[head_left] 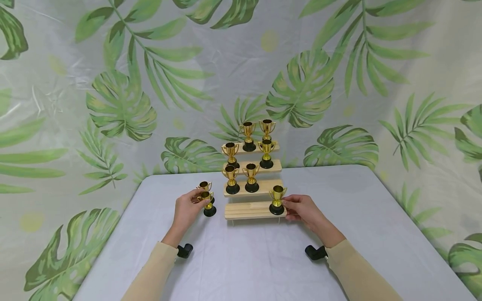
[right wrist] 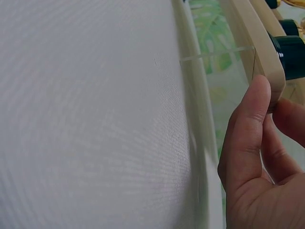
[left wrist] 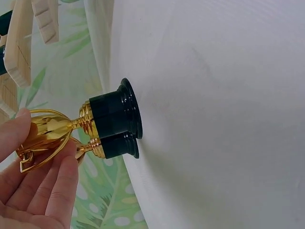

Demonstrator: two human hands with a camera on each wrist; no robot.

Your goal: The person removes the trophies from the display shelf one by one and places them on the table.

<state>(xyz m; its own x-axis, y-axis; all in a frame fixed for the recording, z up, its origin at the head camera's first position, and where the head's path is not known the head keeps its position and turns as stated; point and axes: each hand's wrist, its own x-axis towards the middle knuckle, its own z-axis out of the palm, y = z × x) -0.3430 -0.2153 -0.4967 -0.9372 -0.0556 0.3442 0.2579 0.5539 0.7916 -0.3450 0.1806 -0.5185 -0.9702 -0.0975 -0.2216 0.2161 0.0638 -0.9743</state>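
left hand point(head_left: 188, 207): thumb and fingers pinch the gold cup of a small trophy, to the left of the wooden stand point(head_left: 273, 184).
held trophy point(left wrist: 88, 121): upright over the white table point(head_left: 331, 200), black base down — whether that base touches the cloth, i cannot tell.
second trophy point(left wrist: 112, 145): just behind the held one, partly hidden by it and the fingers.
right hand point(head_left: 303, 209): well apart from the left, thumb and fingers pinching the right end of the lowest board point(head_left: 248, 211).
lowest-board trophy point(head_left: 277, 201): upright at that same end, just beside the right fingers.
upper boards point(head_left: 274, 165): three of them, stepping up and back — two upright trophies on each.
backdrop point(head_left: 124, 104): pale, printed with green leaves.
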